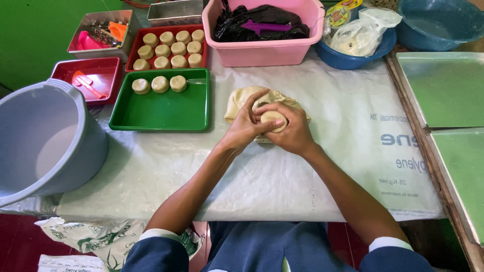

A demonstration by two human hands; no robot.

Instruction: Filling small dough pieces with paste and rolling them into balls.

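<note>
Both my hands meet over the middle of the table. My right hand (296,132) cups a small round piece of pale dough (273,119), and my left hand (244,127) presses its fingers onto that piece from the left. Just behind them lies a larger lump of the same dough (242,96) on the white plastic sheet (327,166). A green tray (166,116) to the left holds three shaped dough rounds (160,84) along its far edge. A red tray (135,48) behind it is filled with several more rounds.
A grey bucket (45,141) stands at the left edge. A second red tray (103,75) holds a red scraper. At the back are a pink tub (262,50) of black bags, two blue bowls (438,22) and a metal tin. Green-lined baking trays (446,88) lie on the right.
</note>
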